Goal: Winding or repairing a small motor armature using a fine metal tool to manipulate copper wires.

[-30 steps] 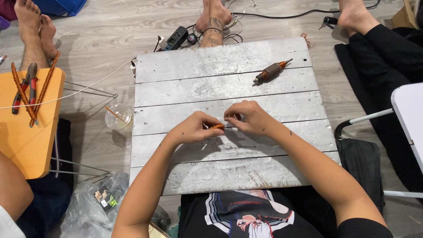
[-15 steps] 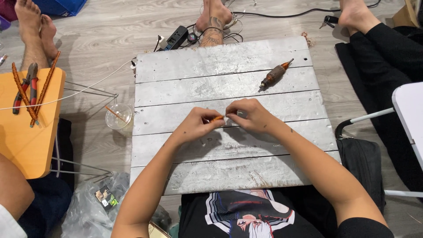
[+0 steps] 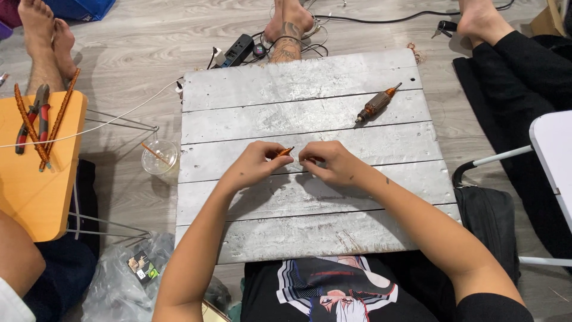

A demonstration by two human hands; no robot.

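Your left hand [image 3: 253, 164] rested on the whitewashed plank board [image 3: 310, 232], its fingers pinched around a small orange piece [image 3: 285, 152] whose tip poked out toward your other hand. Your right hand [image 3: 330, 162] lay just beside it on the same plank, fingertips curled and drawn together close to that orange tip; whether they gripped anything of their own was too small to tell. The two hands sat near the middle of the board, almost touching.

Farther up the board, well apart from your hands, lay a brown handled tool with an orange tip [image 3: 376, 104], tilted on its side. To your left, an orange stool [image 3: 36, 191] carried red-handled pliers [image 3: 36, 113] and a pair of thin twisted brown sticks [image 3: 59, 116]. A clear plastic cup [image 3: 159, 157] stood on the floor between stool and board. A black power strip [image 3: 236, 50] lay beyond the board's far edge, beside another person's bare feet [image 3: 289, 27]
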